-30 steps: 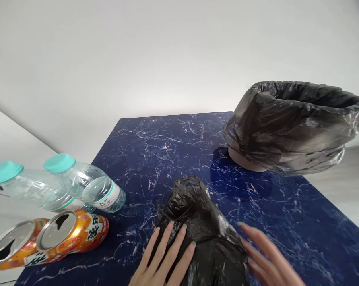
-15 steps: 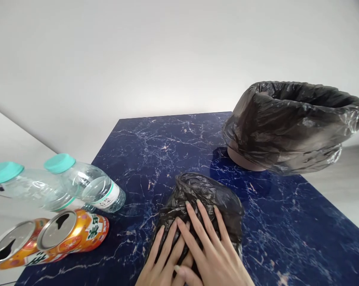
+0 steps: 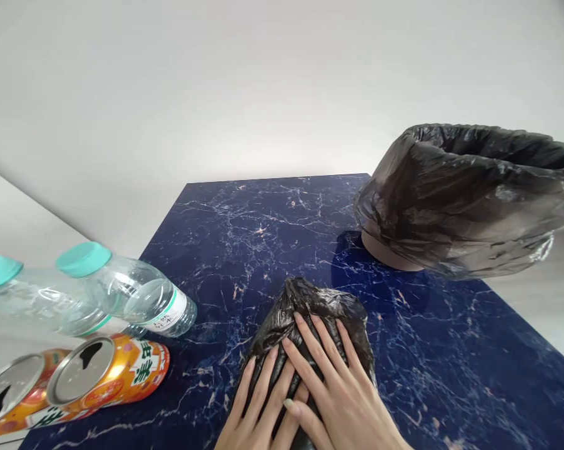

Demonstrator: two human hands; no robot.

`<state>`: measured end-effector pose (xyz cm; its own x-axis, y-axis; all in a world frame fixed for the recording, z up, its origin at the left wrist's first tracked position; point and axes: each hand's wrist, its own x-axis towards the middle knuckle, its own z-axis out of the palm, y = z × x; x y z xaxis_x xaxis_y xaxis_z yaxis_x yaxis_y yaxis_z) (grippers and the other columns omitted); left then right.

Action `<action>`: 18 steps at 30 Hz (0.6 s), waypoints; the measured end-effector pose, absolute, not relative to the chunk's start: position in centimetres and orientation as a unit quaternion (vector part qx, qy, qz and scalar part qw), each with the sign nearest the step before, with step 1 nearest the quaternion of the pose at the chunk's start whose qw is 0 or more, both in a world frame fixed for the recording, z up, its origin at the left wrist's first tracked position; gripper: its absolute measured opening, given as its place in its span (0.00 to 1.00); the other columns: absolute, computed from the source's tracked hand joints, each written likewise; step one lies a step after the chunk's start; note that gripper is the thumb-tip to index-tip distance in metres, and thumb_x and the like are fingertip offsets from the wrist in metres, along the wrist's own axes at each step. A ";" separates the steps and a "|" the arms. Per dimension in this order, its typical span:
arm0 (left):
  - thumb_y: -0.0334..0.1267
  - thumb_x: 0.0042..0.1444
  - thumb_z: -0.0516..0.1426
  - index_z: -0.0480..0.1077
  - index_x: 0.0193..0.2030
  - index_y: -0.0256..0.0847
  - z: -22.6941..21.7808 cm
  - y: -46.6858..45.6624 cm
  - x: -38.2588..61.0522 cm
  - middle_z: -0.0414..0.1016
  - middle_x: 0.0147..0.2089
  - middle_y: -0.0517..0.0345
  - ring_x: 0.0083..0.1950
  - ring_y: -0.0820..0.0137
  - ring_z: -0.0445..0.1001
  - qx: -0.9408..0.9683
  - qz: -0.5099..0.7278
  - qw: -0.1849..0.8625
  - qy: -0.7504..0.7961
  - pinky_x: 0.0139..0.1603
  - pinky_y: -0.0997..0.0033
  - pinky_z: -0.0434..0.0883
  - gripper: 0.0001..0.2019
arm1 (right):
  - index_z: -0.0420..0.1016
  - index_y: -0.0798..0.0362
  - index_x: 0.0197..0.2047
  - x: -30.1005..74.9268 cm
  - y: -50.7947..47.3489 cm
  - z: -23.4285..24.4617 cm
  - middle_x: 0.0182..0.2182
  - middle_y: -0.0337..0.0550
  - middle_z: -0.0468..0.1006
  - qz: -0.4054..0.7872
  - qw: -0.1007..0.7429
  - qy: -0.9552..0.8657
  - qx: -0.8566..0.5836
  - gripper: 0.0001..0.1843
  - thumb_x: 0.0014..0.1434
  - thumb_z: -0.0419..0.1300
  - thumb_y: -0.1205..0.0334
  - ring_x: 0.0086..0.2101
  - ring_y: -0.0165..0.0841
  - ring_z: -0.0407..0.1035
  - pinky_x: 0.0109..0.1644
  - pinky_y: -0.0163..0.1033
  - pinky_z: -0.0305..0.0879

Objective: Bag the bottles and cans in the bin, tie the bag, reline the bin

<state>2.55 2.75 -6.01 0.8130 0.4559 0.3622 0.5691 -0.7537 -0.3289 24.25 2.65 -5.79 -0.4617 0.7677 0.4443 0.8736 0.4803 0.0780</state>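
Note:
A crumpled black plastic bag lies on the blue marbled table, close to me. Both palms press down on it. My left hand is flat with its fingers spread over the bag's left part. Partly over it, my right hand rests with fingers stretched out and slightly apart; its thumb crosses my left fingers. The near end of the bag is hidden under the hands.
A bin lined with a black bag stands at the right. On the left are two clear bottles with teal caps and two opened orange drink cans. A white wall rises behind the table.
The bag under my hands looks flatter and narrower, its far edge drawn in. My hands stay pressed on it, the right shifted slightly. The view has moved a little.

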 end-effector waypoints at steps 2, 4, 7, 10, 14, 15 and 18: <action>0.37 0.76 0.50 0.69 0.75 0.40 -6.2 2.7 2.5 0.73 0.74 0.44 0.74 0.49 0.70 -0.928 -0.133 0.213 -0.276 0.84 0.40 0.44 0.24 | 0.61 0.52 0.81 24.3 2.7 -6.1 0.76 0.56 0.64 -0.148 0.184 -0.842 -0.485 0.39 0.77 0.52 0.38 0.70 0.56 0.68 0.66 0.65 0.69; 0.38 0.76 0.50 0.70 0.74 0.40 -6.3 2.7 2.5 0.73 0.74 0.45 0.74 0.50 0.70 -0.929 -0.129 0.208 -0.277 0.84 0.41 0.45 0.24 | 0.60 0.52 0.81 24.3 2.6 -6.3 0.77 0.55 0.63 -0.136 0.188 -0.843 -0.485 0.39 0.77 0.53 0.39 0.71 0.56 0.67 0.68 0.64 0.67; 0.42 0.78 0.48 0.69 0.75 0.41 -6.4 2.6 2.4 0.72 0.75 0.46 0.75 0.51 0.70 -0.930 -0.124 0.200 -0.282 0.83 0.42 0.48 0.24 | 0.60 0.51 0.81 24.3 2.6 -6.5 0.78 0.55 0.60 -0.118 0.185 -0.846 -0.485 0.38 0.77 0.53 0.40 0.71 0.56 0.66 0.68 0.66 0.68; 0.46 0.78 0.48 0.66 0.77 0.42 -6.4 2.6 2.3 0.72 0.75 0.47 0.75 0.52 0.69 -0.931 -0.129 0.183 -0.289 0.81 0.46 0.56 0.26 | 0.62 0.52 0.80 24.3 2.7 -6.2 0.77 0.56 0.61 -0.120 0.171 -0.852 -0.480 0.38 0.77 0.52 0.40 0.70 0.57 0.67 0.63 0.67 0.74; 0.45 0.77 0.49 0.68 0.75 0.41 -6.3 2.4 2.1 0.70 0.76 0.47 0.76 0.53 0.68 -0.933 -0.140 0.162 -0.290 0.80 0.49 0.60 0.25 | 0.62 0.54 0.79 24.4 2.6 -5.9 0.77 0.58 0.61 -0.116 0.159 -0.858 -0.474 0.37 0.77 0.54 0.41 0.70 0.57 0.67 0.62 0.68 0.77; 0.46 0.77 0.50 0.69 0.75 0.40 -6.2 2.3 2.1 0.70 0.76 0.47 0.76 0.52 0.67 -0.933 -0.138 0.167 -0.288 0.80 0.48 0.59 0.25 | 0.61 0.54 0.80 24.5 2.6 -5.9 0.77 0.57 0.60 -0.111 0.157 -0.859 -0.475 0.37 0.77 0.54 0.42 0.71 0.56 0.67 0.63 0.68 0.77; 0.54 0.77 0.51 0.69 0.75 0.39 -5.9 2.0 1.8 0.69 0.77 0.46 0.76 0.46 0.66 -0.932 -0.124 0.195 -0.278 0.80 0.41 0.58 0.29 | 0.57 0.53 0.81 25.3 2.3 -5.9 0.78 0.55 0.58 -0.096 0.153 -0.859 -0.479 0.39 0.77 0.55 0.42 0.72 0.56 0.65 0.65 0.68 0.76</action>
<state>1.79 2.02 -5.93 0.8146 0.4704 0.3393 0.5670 -0.7692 -0.2948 25.28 2.33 -5.92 -0.4944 0.7939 0.3540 0.8523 0.5227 0.0183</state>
